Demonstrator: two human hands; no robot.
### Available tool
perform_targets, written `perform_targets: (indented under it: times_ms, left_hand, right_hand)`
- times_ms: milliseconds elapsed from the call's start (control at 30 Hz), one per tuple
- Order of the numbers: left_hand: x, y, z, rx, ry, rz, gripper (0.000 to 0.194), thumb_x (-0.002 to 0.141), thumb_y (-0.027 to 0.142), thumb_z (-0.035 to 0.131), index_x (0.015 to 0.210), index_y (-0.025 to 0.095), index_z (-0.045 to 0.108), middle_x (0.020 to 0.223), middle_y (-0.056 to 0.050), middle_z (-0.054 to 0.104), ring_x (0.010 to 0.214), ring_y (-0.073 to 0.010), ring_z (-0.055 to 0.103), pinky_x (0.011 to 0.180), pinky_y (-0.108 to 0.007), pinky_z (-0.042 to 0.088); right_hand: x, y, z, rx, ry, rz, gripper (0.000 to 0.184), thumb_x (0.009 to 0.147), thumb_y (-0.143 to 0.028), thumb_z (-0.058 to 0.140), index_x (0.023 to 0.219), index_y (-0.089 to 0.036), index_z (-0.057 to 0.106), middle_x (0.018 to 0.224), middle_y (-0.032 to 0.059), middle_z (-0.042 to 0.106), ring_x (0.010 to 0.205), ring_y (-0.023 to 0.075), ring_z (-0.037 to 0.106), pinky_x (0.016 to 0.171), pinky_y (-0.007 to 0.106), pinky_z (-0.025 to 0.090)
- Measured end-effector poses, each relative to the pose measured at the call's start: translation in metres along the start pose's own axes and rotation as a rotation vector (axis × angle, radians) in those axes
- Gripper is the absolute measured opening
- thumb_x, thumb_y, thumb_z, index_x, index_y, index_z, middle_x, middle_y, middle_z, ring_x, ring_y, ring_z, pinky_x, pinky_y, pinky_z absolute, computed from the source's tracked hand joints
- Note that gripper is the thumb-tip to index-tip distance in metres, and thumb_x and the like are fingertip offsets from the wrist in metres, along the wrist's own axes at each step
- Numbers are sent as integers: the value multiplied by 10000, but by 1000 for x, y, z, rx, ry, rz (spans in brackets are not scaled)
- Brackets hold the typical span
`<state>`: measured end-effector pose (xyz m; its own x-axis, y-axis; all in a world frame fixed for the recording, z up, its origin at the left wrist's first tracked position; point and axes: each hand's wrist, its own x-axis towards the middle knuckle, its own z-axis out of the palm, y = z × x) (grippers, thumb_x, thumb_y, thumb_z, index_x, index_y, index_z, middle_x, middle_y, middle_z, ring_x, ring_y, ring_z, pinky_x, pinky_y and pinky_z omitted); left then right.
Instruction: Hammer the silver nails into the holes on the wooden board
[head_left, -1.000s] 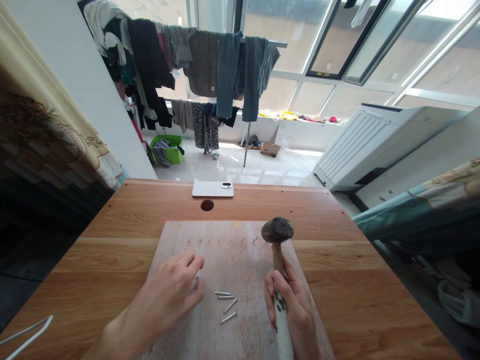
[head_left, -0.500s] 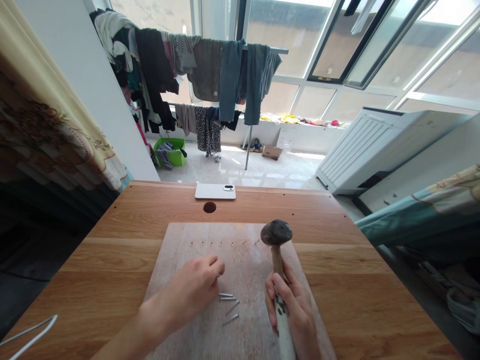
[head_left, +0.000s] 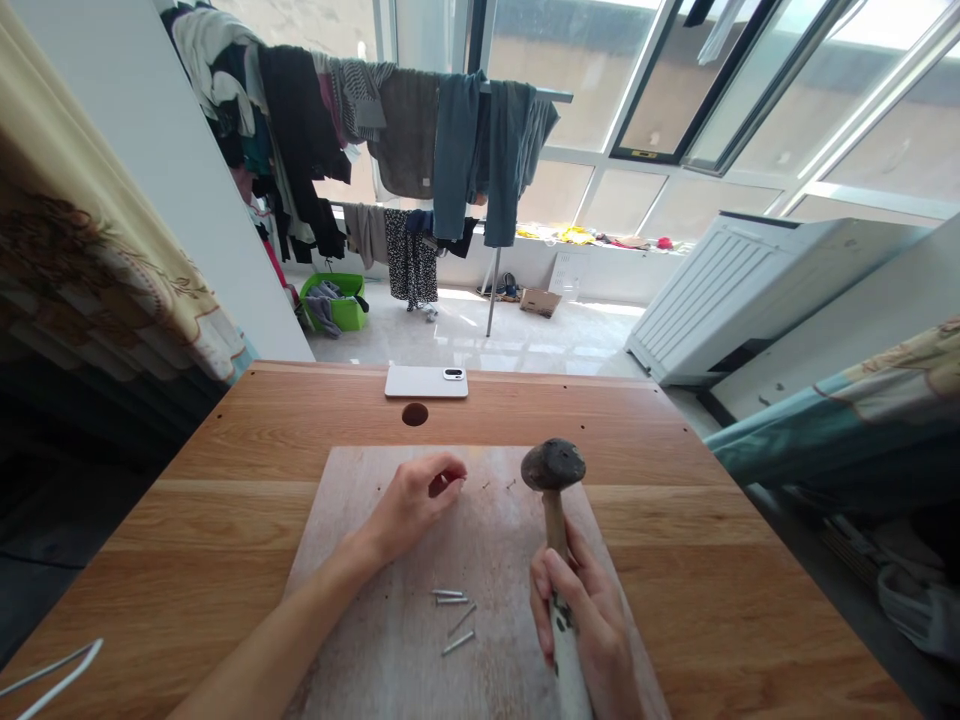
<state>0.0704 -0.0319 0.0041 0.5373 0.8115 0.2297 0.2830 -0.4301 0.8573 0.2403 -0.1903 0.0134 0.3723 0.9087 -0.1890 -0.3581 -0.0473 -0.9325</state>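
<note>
My left hand (head_left: 424,500) is closed in a pinch above the upper part of a worn wooden board (head_left: 390,640). A nail, almost wholly hidden by the fingertips, is between thumb and forefinger. My right hand (head_left: 589,600) wraps round the pale handle of a hammer (head_left: 553,465), held upright with its dark head over the board's right side. Two small nails (head_left: 511,484) stand tilted in the board to the right of my left fingertips. Several loose silver nails (head_left: 457,642) lie on the board between my hands.
The board rests on a wooden table (head_left: 712,600). A white phone (head_left: 420,382) lies near the far edge, behind a round hole (head_left: 415,414). A white cable (head_left: 64,680) is at the left front. Beyond stand a clothes rack (head_left: 491,290) and a green basket (head_left: 349,315).
My left hand has moved forward from beside the loose nails to the row of small marks near the board's far edge. My right hand and the hammer have stayed nearly still.
</note>
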Motion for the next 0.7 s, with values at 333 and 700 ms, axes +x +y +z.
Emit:
perform_targets:
  times_ms: [333, 700]
  left_hand:
    - [-2, -1, 3, 80, -15, 72, 144, 920, 127, 571, 938, 187, 701, 887, -21, 704, 751, -131, 640, 750, -245, 514]
    - [0, -2, 5, 41, 31, 29, 146, 867, 68, 653, 943, 183, 701, 859, -11, 741, 731, -133, 672, 720, -235, 524]
  right_hand:
    - [1, 4, -4, -139, -77, 19, 695, 944, -554, 684, 1495, -178, 486, 622, -87, 548, 305, 59, 442, 285, 157, 389]
    - [-1, -10, 0, -162, -173, 79, 637, 959, -542, 672, 1460, -179, 519, 640, -85, 549, 311, 57, 464, 293, 156, 394]
